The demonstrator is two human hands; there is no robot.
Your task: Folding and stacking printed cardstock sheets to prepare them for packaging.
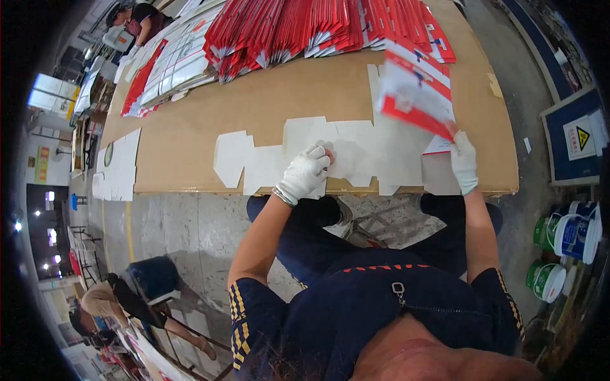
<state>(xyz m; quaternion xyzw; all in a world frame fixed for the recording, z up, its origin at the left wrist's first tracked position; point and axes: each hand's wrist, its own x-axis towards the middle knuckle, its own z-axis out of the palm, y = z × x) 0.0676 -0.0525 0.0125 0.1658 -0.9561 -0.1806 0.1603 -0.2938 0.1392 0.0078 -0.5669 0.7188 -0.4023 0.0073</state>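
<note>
My right hand (464, 163), in a white glove, is closed on the near corner of a flat red-and-white carton (416, 92). The carton is raised at a tilt over the table's right part and is blurred by motion. My left hand (306, 170), gloved in white with bare fingertips, rests with curled fingers on a white die-cut cardboard sheet (264, 166) at the table's near edge. Whether anything is pinched in those fingers is hidden. Another red-edged piece (437, 145) lies under the raised carton, beside my right hand.
A long row of red cartons (286, 32) leans along the table's far side, with bundled white sheets (181, 63) at its left. A white cut sheet (117, 166) lies at the brown table's (190, 136) left end. Pails (575, 232) stand at right; other people are at left.
</note>
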